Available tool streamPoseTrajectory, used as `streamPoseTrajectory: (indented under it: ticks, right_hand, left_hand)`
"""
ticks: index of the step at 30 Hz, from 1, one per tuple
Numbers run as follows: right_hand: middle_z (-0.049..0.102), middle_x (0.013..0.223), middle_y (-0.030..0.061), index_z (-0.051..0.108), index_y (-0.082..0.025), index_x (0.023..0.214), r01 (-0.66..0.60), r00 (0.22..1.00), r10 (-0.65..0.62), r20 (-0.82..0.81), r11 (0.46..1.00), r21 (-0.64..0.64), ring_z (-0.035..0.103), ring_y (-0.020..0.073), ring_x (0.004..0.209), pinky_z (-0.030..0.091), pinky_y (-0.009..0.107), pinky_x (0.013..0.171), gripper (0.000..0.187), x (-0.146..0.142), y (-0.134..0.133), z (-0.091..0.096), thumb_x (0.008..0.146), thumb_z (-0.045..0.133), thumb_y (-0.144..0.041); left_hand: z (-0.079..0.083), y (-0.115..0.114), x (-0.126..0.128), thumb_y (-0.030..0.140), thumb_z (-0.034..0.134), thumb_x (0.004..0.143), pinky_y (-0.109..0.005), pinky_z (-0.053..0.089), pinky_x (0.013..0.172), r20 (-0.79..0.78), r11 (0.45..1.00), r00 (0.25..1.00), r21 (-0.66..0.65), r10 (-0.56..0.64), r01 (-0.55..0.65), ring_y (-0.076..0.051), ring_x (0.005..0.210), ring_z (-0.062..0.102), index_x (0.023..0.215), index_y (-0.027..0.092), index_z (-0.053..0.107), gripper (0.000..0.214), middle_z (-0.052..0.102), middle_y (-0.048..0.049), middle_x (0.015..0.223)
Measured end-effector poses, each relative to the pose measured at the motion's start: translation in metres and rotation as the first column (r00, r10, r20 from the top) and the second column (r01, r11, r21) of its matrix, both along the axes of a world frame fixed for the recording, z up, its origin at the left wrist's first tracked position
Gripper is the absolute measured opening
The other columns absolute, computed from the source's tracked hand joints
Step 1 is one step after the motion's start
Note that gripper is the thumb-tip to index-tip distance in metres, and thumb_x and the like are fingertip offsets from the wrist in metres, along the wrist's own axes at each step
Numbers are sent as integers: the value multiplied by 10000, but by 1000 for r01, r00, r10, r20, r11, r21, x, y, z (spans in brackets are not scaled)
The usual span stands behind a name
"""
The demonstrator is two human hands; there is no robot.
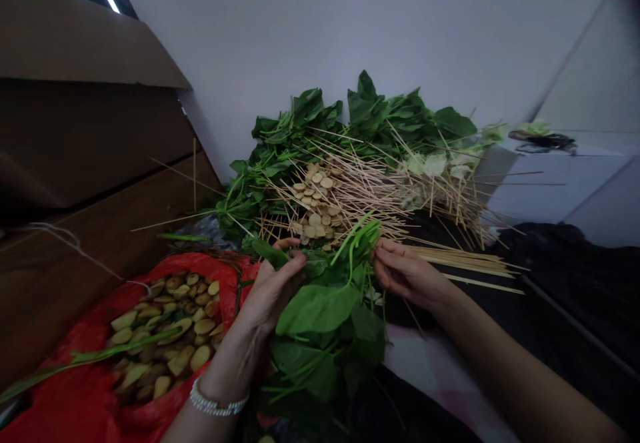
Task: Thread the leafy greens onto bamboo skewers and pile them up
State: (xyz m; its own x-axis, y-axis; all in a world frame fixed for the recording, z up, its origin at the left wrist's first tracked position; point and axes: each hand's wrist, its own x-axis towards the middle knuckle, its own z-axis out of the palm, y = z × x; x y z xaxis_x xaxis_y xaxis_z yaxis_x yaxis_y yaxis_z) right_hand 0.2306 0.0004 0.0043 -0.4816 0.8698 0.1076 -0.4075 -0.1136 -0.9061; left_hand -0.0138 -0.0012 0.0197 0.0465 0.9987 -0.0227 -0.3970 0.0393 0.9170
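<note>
A bunch of leafy greens [320,309] hangs between my hands, its broad leaves drooping below and its pale stems pointing up right. My left hand [275,286], with a beaded bracelet at the wrist, is closed around the leaf side of the bunch. At the stem side, my right hand [403,271] pinches with thumb and fingers; whether a thin stick is also in that pinch, I cannot tell. Just beyond lie skewers of potato slices [316,189] with many bare stick ends pointing right.
Skewered greens [400,113] are heaped against the white wall. Pale cabbage skewers [440,166] lie at the right, above loose bamboo sticks [470,261]. A red plastic bag [75,399] at the left holds potato pieces [195,326]. A cardboard box [90,129] stands behind it.
</note>
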Motion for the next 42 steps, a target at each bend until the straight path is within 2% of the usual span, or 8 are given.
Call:
streamPoseTrajectory:
  ticks: [4,9,15,21,24,26,32,42]
  right_hand:
    - [650,561,-26,563,-164,829,-126,988,128,89,992,-30,332,8,264,135,135,283,214,-6,-5,-3,935,561,-350]
    - [645,559,-31,570,-162,855,-191,965,198,169,980,-59,327,13,266,148,143,285,207,-13,-10,-3,923,558,-356]
    - [631,558,-42,569,-161,869,-139,953,152,262,988,-68,317,15,271,151,154,298,221,-21,-14,-2,916,542,-376]
    - [628,565,-40,574,-160,880,-122,946,134,294,991,-57,323,13,272,156,155,301,213,-23,-14,-4,921,529,-365]
    - [634,571,-38,575,-161,895,-154,935,163,314,987,-54,341,15,274,178,152,305,218,-23,-13,-8,922,529,-372]
    - [642,582,-36,572,-165,900,-167,933,173,315,985,-45,351,17,276,189,148,305,225,-23,-13,-11,923,530,-384]
    - [647,582,-39,573,-164,897,-161,935,166,315,986,-41,347,15,274,200,136,299,231,-25,-14,-13,922,530,-390]
    - [644,581,-44,568,-172,884,-153,938,157,310,987,-37,353,17,270,213,136,293,220,-26,-14,-15,923,527,-384]
  left_hand:
    - [-2,2,0,234,838,646,-155,503,593,64,1000,998,-10,23,-22,-81,691,607,844,159,684,262,639,25,799]
    - [-3,2,1,151,791,686,-189,540,739,86,998,995,-34,-49,52,-152,923,665,1026,164,730,346,717,-71,1076]
    - [-4,0,3,175,801,667,-245,550,794,101,989,986,-46,-135,140,-180,912,682,960,147,753,298,751,-73,951]
    - [-4,-4,8,241,858,619,-201,521,674,20,993,994,-31,-110,110,-122,736,656,724,146,709,206,722,-22,811]
    - [-5,-5,10,213,878,587,-183,493,649,-28,997,997,-36,-67,66,-101,687,636,852,166,730,306,696,8,756]
    - [-6,-5,11,237,881,584,-219,508,682,-27,996,998,-76,-56,54,-132,722,653,925,154,741,378,713,-19,786]
    - [-5,-3,11,276,896,552,-227,515,655,13,990,1000,-139,-26,28,-133,682,649,878,137,759,379,736,-43,772]
    - [-3,-5,12,254,904,527,-227,505,649,-31,995,999,-100,-24,21,-130,667,648,812,141,753,341,727,-31,734]
